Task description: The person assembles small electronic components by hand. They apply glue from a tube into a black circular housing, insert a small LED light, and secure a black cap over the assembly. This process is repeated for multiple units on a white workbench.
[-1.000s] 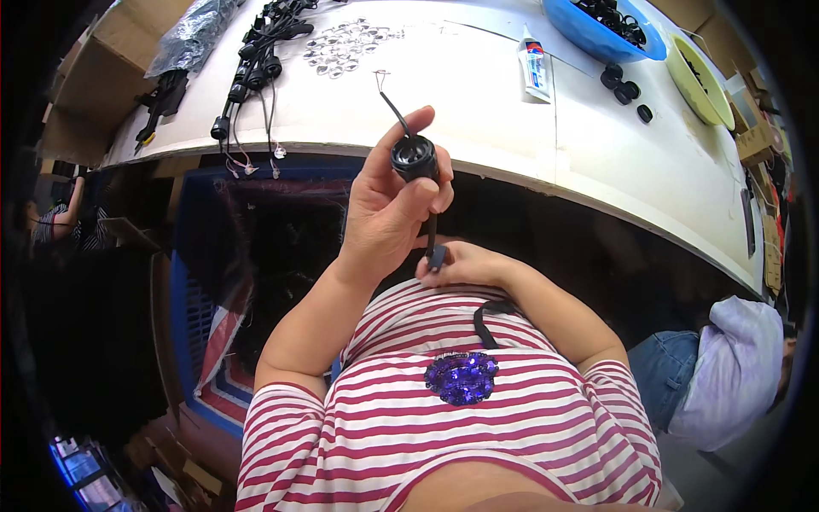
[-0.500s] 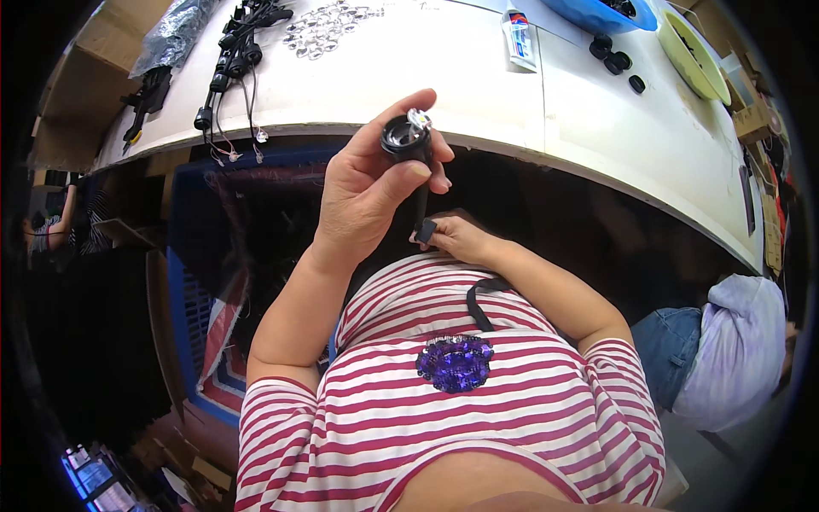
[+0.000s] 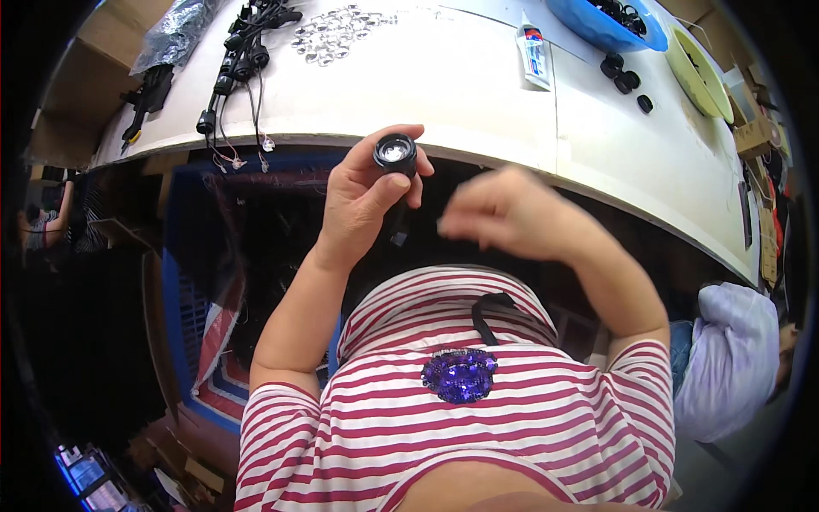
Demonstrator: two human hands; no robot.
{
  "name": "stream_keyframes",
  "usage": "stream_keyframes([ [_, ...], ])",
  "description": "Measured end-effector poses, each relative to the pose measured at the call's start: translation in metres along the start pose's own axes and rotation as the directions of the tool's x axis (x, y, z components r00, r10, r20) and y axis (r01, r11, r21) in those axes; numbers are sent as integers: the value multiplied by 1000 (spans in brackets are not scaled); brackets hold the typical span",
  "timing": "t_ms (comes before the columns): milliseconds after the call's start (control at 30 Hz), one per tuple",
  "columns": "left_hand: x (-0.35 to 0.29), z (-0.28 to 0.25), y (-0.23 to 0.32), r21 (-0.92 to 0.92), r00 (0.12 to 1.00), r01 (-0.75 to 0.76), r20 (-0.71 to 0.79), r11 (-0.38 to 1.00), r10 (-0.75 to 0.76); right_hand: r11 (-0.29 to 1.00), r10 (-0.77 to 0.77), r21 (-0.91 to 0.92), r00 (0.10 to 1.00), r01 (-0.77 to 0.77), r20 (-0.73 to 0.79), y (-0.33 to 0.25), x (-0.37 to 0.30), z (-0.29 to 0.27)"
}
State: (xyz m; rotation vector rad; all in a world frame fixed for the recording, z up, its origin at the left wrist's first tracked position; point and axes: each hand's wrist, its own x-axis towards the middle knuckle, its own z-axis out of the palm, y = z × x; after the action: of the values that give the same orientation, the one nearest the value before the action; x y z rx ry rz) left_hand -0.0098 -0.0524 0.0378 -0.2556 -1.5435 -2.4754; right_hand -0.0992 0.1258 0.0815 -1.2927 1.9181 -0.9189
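Observation:
My left hand [image 3: 363,192] is closed around a small black lamp housing [image 3: 395,152]. Its round open end faces up, and a pale, shiny LED piece shows down inside the rim. Below the fingers a dark cable end with a small block hangs, hard to see against the dark background. To the right of the housing, apart from it, my right hand [image 3: 512,213] is raised and smeared by motion, so its fingers cannot be made out.
The white table [image 3: 461,94] holds clear lenses [image 3: 333,34], black wired lamp housings [image 3: 235,64], a white tube [image 3: 534,55] and black rings [image 3: 621,75]. Blue [image 3: 610,26] and yellow bowls [image 3: 695,72] stand far right. A blue crate [image 3: 175,282] is below left; a person [image 3: 725,358] sits right.
The LED piece, which stuck out over the housing's rim, now sits inside it. My right hand has left the cable end and risen to the right; my left hand has lowered slightly.

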Motion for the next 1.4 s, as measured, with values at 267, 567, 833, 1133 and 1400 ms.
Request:
stream_keyframes([
  [267, 6, -7, 10, 102, 991, -76, -104, 992, 87, 832, -58, -481, 819, -276, -571, 37, 172, -55],
  [567, 2, -21, 16, 191, 990, -47, -123, 980, 71, 762, -4, -527, 811, -377, -585, 32, 205, -57],
  [833, 6, -17, -8, 80, 997, 52, -60, 995, -47, 972, -174, 83, 910, 220, -376, -7, 72, -49],
  [1133, 11, 16, -29, 153, 993, 100, 46, 983, -108, 979, -137, 100, 933, 179, -332, -6, 2, -40],
  [1400, 12, 43, -41, 268, 991, 123, 12, 956, -132, 982, -65, 137, 921, 127, -384, 15, -34, -50],
])
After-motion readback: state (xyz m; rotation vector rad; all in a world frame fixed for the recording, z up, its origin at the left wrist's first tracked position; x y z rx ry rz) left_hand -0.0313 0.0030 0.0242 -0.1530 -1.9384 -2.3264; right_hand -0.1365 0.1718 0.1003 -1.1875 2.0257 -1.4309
